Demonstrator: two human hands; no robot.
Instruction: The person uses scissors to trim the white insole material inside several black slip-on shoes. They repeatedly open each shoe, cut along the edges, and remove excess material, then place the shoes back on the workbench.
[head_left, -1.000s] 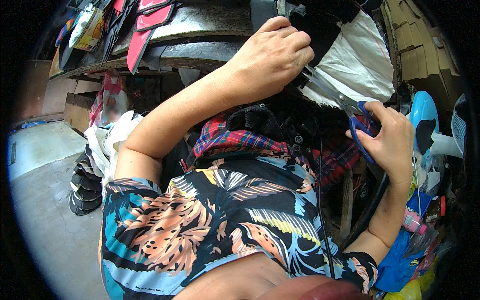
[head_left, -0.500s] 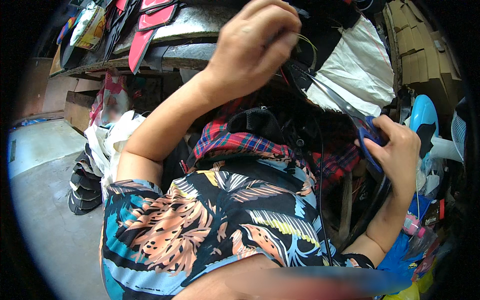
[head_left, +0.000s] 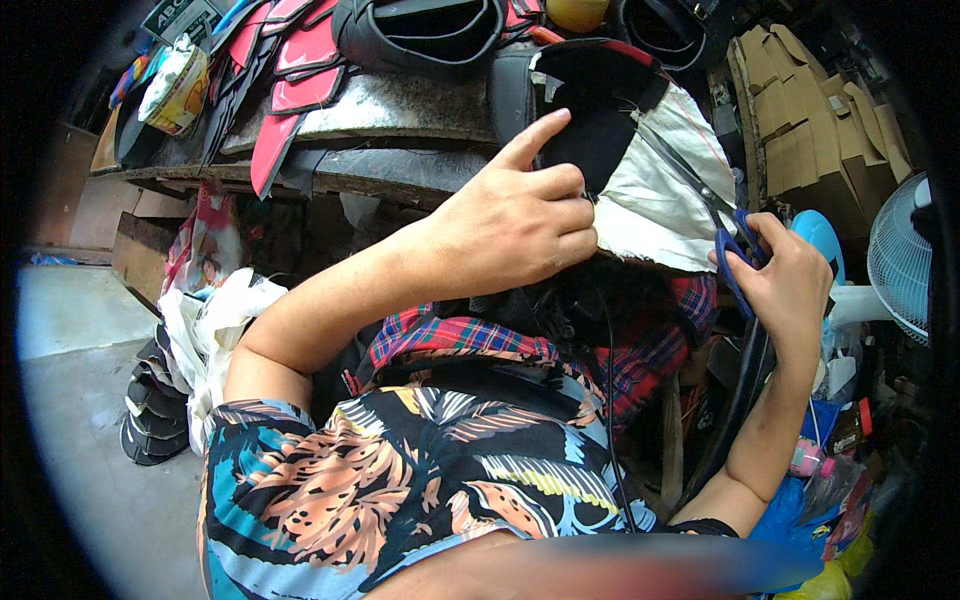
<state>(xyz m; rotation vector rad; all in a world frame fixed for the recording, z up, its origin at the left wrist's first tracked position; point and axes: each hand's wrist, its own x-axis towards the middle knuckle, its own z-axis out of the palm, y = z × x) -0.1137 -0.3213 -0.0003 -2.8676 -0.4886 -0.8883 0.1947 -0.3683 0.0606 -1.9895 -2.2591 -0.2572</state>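
My right hand (head_left: 782,268) grips a pair of scissors (head_left: 716,203) by its dark blue handles. The slim blades lie over a white cloth (head_left: 655,222), pointing up and left toward a black fabric piece (head_left: 590,115) that borders the cloth. Just left of the cloth is my left hand (head_left: 525,212), its index finger stretched out over the edge of the black piece and the other fingers loosely curled. No object shows in it; its thumb is hidden. Red edging (head_left: 640,52) runs along the far side of the black piece.
Black shoe-like uppers (head_left: 425,35) and pink-and-black cut pieces (head_left: 305,90) lie on the worn bench (head_left: 380,112). Folded cardboard (head_left: 815,120) is stacked at far right, near a white fan (head_left: 900,265). A checked red cloth (head_left: 455,335) covers my lap.
My left hand has come down toward me, and its index finger now points outward. The scissors stay in my right hand over the cloth. The view has shifted, showing more bench.
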